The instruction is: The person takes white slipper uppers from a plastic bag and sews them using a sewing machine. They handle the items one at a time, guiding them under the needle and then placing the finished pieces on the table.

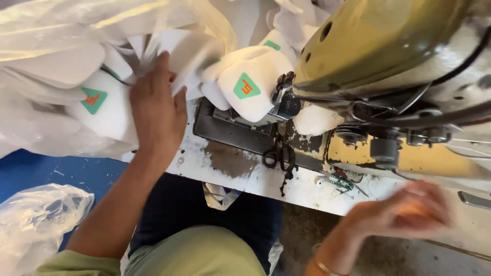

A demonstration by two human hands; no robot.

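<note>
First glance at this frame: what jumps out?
The olive-green sewing machine fills the upper right. White padded pieces with green-and-orange patches pile up top centre, where the left hand reaches in. The right hand is a blur at lower right.

A pile of cut pieces point(102, 87) fills the upper left of the frame, a sewing machine point(388, 61) the upper right. Scissors point(280, 153) lie on the table point(245, 176) at centre; a plastic bag point(38, 220) sits lower left.
</note>
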